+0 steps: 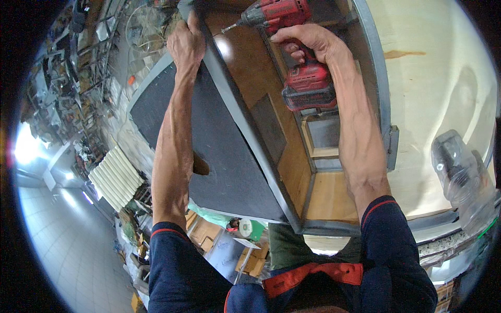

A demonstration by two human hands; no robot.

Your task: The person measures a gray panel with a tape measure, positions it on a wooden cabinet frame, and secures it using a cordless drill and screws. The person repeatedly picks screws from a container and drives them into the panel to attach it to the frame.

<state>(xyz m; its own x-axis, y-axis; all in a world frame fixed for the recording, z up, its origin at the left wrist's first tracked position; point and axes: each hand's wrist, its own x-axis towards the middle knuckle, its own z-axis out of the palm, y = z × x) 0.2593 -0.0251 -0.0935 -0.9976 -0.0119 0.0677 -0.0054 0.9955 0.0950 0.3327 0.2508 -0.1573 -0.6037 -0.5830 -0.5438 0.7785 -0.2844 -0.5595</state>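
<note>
My right hand (308, 44) is closed round the grip of a red and black cordless drill (308, 83). The drill points left, and its thin bit (231, 26) ends a little short of the grey edge strip of a dark panel (224, 151). What looks like a small screw sits at the bit's end, but I cannot tell for sure. My left hand (186, 46) is closed over the upper end of the panel's grey edge, its fingertips partly hidden. Behind the drill lies the inside of a wooden box frame (297, 156) with grey edges and brown plywood walls.
A pale plywood surface (417, 78) spreads to the right, with a clear plastic container (459, 167) on it. Cluttered tools and scraps fill the far left, beside a cream ribbed piece (116, 177). Boxes and a green-and-white roll (251, 228) lie below the panel.
</note>
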